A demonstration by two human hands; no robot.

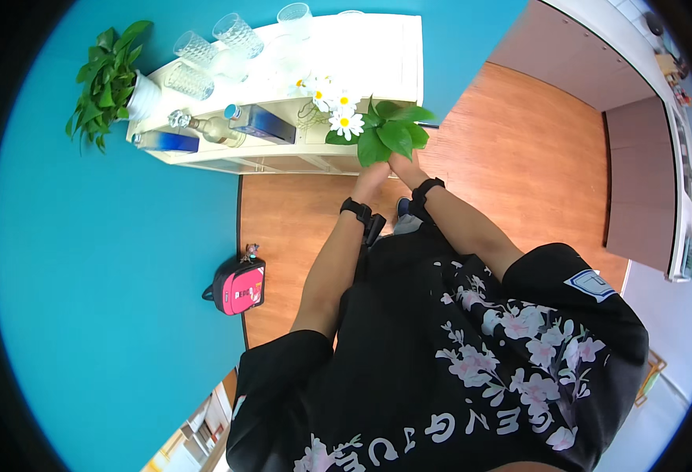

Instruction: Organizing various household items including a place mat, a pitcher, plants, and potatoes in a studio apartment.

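Observation:
My left hand and my right hand come together beneath a broad-leaved green plant, holding it from below at the front of a cream cabinet. The leaves cover my fingers and the base of the plant, so any pot is hidden. White daisies with yellow centres stand against the plant's left side. Thin, pale wiry stems show beside them. Black straps with small devices circle both my wrists.
On the cabinet top are several clear glasses. A lower shelf holds a blue bottle box, a glass bottle and another blue box. At the left end hangs a potted trailing plant. A pink-and-black backpack lies by the blue wall.

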